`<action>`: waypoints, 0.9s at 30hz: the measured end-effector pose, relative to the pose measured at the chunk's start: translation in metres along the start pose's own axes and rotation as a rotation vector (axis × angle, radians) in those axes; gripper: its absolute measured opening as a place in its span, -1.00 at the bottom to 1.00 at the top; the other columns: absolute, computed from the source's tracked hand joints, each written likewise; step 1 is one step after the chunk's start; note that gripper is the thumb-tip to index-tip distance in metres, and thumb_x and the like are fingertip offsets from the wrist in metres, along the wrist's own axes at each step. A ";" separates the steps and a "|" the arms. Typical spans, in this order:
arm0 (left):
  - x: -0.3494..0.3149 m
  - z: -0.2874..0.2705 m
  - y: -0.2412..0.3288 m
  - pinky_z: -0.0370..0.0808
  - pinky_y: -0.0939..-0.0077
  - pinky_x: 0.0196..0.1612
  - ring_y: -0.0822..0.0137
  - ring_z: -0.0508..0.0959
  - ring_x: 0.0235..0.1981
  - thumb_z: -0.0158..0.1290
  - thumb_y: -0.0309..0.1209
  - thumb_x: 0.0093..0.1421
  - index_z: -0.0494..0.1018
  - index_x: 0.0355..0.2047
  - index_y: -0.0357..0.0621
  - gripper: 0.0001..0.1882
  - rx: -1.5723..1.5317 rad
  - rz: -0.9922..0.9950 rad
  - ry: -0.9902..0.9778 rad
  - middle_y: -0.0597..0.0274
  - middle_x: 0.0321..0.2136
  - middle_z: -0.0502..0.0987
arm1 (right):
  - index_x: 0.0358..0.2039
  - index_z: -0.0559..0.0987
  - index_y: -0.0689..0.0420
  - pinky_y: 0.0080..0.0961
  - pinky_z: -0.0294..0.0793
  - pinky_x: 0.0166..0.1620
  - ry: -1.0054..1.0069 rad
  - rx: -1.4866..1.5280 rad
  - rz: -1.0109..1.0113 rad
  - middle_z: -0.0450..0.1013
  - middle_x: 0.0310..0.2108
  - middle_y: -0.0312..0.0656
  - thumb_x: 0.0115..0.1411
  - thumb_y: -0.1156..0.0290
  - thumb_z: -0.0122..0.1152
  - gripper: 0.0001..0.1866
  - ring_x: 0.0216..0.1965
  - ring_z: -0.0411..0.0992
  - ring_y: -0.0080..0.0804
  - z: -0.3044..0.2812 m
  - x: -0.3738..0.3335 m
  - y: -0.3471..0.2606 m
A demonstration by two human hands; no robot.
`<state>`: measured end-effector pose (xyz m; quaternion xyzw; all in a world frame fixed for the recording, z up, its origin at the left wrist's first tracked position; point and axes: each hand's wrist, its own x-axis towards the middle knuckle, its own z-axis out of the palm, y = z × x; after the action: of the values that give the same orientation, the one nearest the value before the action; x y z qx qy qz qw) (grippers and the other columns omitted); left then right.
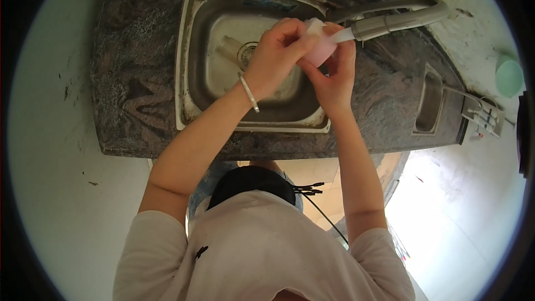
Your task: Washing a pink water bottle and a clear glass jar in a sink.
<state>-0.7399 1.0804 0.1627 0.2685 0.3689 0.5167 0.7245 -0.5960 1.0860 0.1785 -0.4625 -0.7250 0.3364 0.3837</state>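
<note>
Over the right side of the steel sink (267,125), both my hands are closed on a small pink cup (320,51). My left hand (278,53) grips it from the left, its thumb near a white patch at the top that I cannot make out. From the right, the fingers of my right hand (338,81) wrap round its side. The faucet (384,25) points at the cup, and a whitish strip between them could be water or the spout's tip. In the basin a clear drinking glass (229,49) lies on its side beside the drain (245,54).
Dark patterned stone countertop (139,61) surrounds the sink. A smaller steel basin (429,103) is set into it at the right. Further right are a wall rack (484,114) with small items and a green bowl-like container (509,76).
</note>
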 end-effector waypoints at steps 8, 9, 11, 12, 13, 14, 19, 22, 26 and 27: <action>0.005 -0.002 -0.011 0.27 0.61 -0.11 0.51 0.31 -0.24 -0.06 -0.45 0.24 0.36 -0.22 -0.21 -0.86 0.412 0.472 -0.071 0.38 -0.30 0.31 | 0.02 0.30 0.15 -0.51 0.46 -0.13 0.061 0.295 0.202 0.20 -0.04 -0.19 -0.10 0.55 0.38 -0.35 -0.10 0.34 -0.38 -0.001 0.000 0.000; 0.008 0.002 -0.011 0.27 0.61 -0.11 0.51 0.31 -0.24 -0.06 -0.45 0.24 0.36 -0.22 -0.21 -0.86 0.411 0.471 -0.072 0.38 -0.30 0.31 | 0.03 0.30 0.15 -0.51 0.47 -0.15 0.090 0.107 0.112 0.20 -0.04 -0.17 -0.11 0.56 0.38 -0.34 -0.10 0.34 -0.36 0.001 0.001 -0.001; 0.014 0.011 -0.011 0.25 0.63 -0.20 0.51 0.27 -0.31 -0.07 -0.40 0.25 0.34 -0.31 -0.23 -0.87 0.482 0.535 0.062 0.36 -0.39 0.25 | 0.04 0.30 0.15 -0.52 0.48 -0.17 0.117 -0.082 0.022 0.20 -0.05 -0.16 -0.11 0.57 0.37 -0.33 -0.11 0.34 -0.34 0.002 0.002 -0.003; 0.017 0.017 -0.011 0.25 0.63 -0.20 0.51 0.27 -0.31 -0.07 -0.40 0.25 0.34 -0.31 -0.23 -0.87 0.483 0.536 0.063 0.36 -0.39 0.25 | 0.04 0.29 0.15 -0.50 0.49 -0.18 0.120 -0.098 0.020 0.21 -0.06 -0.14 -0.12 0.58 0.37 -0.33 -0.12 0.35 -0.32 0.001 0.002 -0.004; 0.020 0.023 -0.011 0.24 0.62 -0.24 0.50 0.25 -0.34 -0.08 -0.38 0.26 0.33 -0.35 -0.23 -0.85 0.452 0.517 0.123 0.35 -0.42 0.23 | 0.05 0.29 0.15 -0.49 0.49 -0.20 0.122 -0.114 0.018 0.21 -0.07 -0.12 -0.12 0.59 0.36 -0.32 -0.12 0.35 -0.30 0.001 0.003 -0.004; 0.021 0.026 -0.011 0.24 0.61 -0.28 0.49 0.23 -0.38 -0.09 -0.37 0.27 0.32 -0.38 -0.23 -0.83 0.420 0.498 0.183 0.34 -0.45 0.21 | 0.05 0.29 0.15 -0.49 0.49 -0.20 0.122 -0.114 0.016 0.21 -0.07 -0.12 -0.12 0.59 0.36 -0.32 -0.12 0.35 -0.30 0.000 0.005 -0.004; 0.025 0.009 -0.011 0.26 0.62 -0.28 0.51 0.25 -0.37 -0.08 -0.38 0.27 0.33 -0.34 -0.23 -0.85 0.486 0.449 0.106 0.35 -0.43 0.25 | 0.09 0.27 0.16 -0.46 0.50 -0.14 0.046 -0.009 0.106 0.24 -0.06 -0.11 -0.10 0.59 0.36 -0.29 -0.12 0.38 -0.34 -0.002 0.010 0.000; 0.015 -0.009 -0.010 0.30 0.63 -0.21 0.52 0.30 -0.29 -0.06 -0.42 0.26 0.35 -0.25 -0.21 -0.88 0.500 0.415 -0.065 0.37 -0.36 0.29 | 0.13 0.24 0.14 -0.47 0.46 -0.07 -0.033 0.353 0.372 0.26 0.00 -0.15 -0.05 0.55 0.36 -0.28 -0.02 0.35 -0.38 -0.012 0.010 -0.005; 0.003 -0.020 0.005 0.31 0.62 -0.10 0.51 0.34 -0.20 -0.03 -0.49 0.23 0.35 -0.16 -0.18 -0.82 0.394 0.310 -0.244 0.37 -0.27 0.30 | 0.17 0.20 0.12 -0.47 0.41 -0.02 -0.152 0.389 0.461 0.27 0.04 -0.17 0.00 0.53 0.33 -0.27 0.04 0.32 -0.41 -0.022 0.016 -0.015; 0.003 -0.019 0.006 0.31 0.62 -0.10 0.51 0.34 -0.20 -0.03 -0.49 0.23 0.35 -0.16 -0.18 -0.82 0.392 0.310 -0.245 0.37 -0.27 0.30 | 0.17 0.19 0.12 -0.47 0.41 -0.02 -0.169 0.457 0.446 0.27 0.03 -0.18 0.00 0.54 0.32 -0.27 0.04 0.32 -0.41 -0.024 0.017 -0.013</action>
<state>-0.7574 1.0857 0.1554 0.5174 0.3259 0.5037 0.6103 -0.5848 1.1005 0.2052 -0.4822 -0.5410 0.6033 0.3329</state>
